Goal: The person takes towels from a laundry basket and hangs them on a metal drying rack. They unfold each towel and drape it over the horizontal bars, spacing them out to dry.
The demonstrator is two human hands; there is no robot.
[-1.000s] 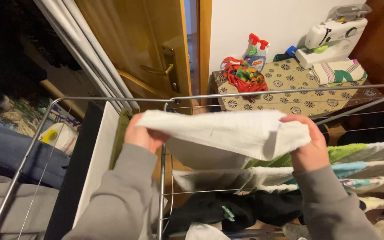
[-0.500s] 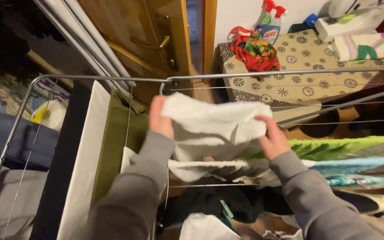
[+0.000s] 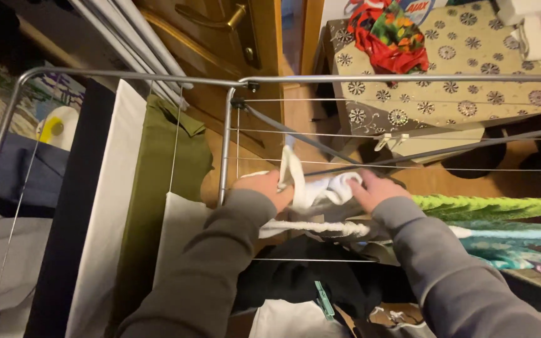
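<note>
Head view: draping this white cloth (image 3: pixel 311 188) well means, I judge, spreading it evenly over the wire of the drying rack (image 3: pixel 226 150). At left, my left hand (image 3: pixel 264 188) has its fingers curled, gripping the cloth; at right, my right hand (image 3: pixel 374 188) pinches its bunched end.

Blue-and-red detergent package (image 3: pixel 416 7) behind the patterned table (image 3: pixel 471 56).

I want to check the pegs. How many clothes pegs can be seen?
2: a white peg on a line by the patterned table, a green peg on the black garment. Others may be hidden.
</note>
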